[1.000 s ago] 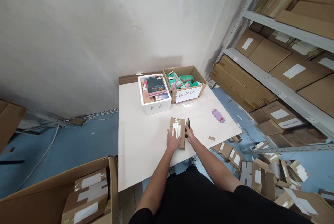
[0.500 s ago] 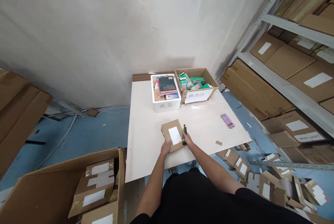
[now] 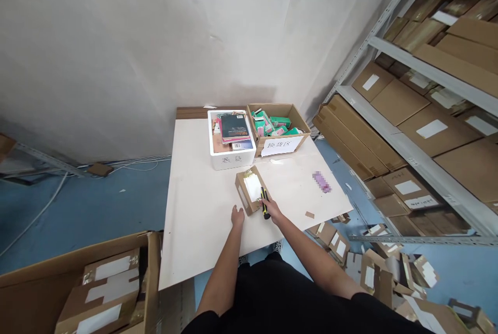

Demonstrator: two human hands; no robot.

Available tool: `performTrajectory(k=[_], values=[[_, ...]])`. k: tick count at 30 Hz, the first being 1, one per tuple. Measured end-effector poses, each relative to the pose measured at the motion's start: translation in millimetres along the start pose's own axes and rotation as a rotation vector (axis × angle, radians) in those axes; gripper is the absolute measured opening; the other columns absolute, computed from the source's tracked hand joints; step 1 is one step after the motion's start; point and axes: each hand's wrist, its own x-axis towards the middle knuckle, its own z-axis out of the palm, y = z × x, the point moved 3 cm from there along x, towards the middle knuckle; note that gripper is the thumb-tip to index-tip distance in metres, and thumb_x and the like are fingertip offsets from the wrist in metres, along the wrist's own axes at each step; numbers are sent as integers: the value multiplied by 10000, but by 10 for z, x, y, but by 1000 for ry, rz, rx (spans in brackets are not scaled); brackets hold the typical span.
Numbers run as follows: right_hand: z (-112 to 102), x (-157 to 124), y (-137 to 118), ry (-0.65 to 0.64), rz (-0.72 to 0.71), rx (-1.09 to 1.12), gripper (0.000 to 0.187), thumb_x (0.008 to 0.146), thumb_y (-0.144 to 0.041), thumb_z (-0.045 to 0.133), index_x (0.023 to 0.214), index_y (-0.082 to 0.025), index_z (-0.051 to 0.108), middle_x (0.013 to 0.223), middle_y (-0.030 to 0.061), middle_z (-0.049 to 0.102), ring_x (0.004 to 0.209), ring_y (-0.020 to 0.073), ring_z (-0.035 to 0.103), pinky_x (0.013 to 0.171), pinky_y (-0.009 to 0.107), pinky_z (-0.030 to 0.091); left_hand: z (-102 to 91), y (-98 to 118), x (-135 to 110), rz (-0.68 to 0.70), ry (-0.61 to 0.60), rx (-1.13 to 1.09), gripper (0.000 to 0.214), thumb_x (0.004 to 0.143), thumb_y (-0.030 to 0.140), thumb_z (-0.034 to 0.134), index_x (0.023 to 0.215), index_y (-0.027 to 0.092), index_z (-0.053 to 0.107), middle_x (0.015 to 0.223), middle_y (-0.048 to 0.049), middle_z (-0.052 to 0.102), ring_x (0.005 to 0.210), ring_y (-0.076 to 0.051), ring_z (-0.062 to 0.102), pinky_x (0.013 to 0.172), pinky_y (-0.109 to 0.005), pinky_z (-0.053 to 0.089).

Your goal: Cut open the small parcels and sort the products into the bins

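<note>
A small cardboard box [image 3: 241, 190] with a white label and clear tape lies on the white table, one side face showing. My right hand [image 3: 273, 210] is closed round a black and yellow utility knife [image 3: 265, 212], whose front end lies over the box's right edge. At the box's lower left, my left hand [image 3: 237, 216] rests apart from it with open fingers, holding nothing.
Behind the box stand a white foam bin [image 3: 233, 159] of books and a carton [image 3: 306, 135] of green and pink packs. A pixelated purple item [image 3: 321, 181] and a cardboard scrap [image 3: 309, 214] lie rightward. Shelving [image 3: 424, 160] stands right; a large carton [image 3: 152, 272] of parcels left.
My left hand has let go of the box. The box has turned, so its side face and taped label now show. The knife stays in my right hand. My view has swung right.
</note>
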Motion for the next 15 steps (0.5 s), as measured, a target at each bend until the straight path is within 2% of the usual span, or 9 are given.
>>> performTrajectory(k=[2,4,5,6,8,10,12,15], values=[[-25,11,143,56,-26,-9,410,816,-553,735,960,-177,653,843,43,727,684,164,682,575,239,506,-116,19,40,-14,71,24,686,1032,330,442,1668,171,240,1658,-171,427,1468,-291,505,1181,-418,467],[-28,25,174,52,-71,-34,401,825,-539,717,1001,-187,640,821,12,706,601,139,645,550,241,491,-271,133,121,114,104,64,709,1022,319,444,1681,214,205,1722,-127,315,1548,-268,388,1236,-420,400],[-17,40,139,33,-91,-73,395,845,-523,700,1054,-195,634,820,-2,699,576,135,635,547,244,493,-350,223,177,229,96,111,741,1004,333,486,1682,235,205,1743,-105,268,1580,-271,323,1257,-435,369],[2,65,72,16,-109,-134,393,875,-504,674,1123,-204,623,823,-14,695,560,133,630,549,247,499,-413,324,238,355,37,170,807,976,367,551,1686,235,190,1764,-101,200,1603,-292,260,1265,-461,351],[66,149,-138,-4,-131,-323,392,955,-471,594,1260,-225,583,844,-23,702,555,137,639,574,251,522,-533,479,381,441,-64,229,1001,845,438,738,1680,261,215,1778,-74,145,1612,-335,216,1247,-466,371],[167,280,-402,-1,-136,-579,368,1031,-456,506,1311,-227,574,891,-1,730,627,151,684,643,250,543,-597,576,506,423,-193,344,1142,746,499,827,1683,291,207,1781,-60,118,1610,-390,189,1213,-488,405],[300,437,-663,30,-154,-840,361,1075,-451,454,1288,-203,607,1002,60,763,821,187,741,761,258,545,-615,617,570,384,-275,484,1178,733,555,827,1688,324,178,1784,-37,80,1603,-435,172,1196,-526,407],[547,652,-918,57,-191,-1104,386,1100,-431,429,1283,-161,636,1185,151,751,1112,251,721,915,295,513,-577,615,550,354,-277,588,1155,770,599,779,1694,353,133,1786,-4,27,1588,-456,202,1177,-551,410]])
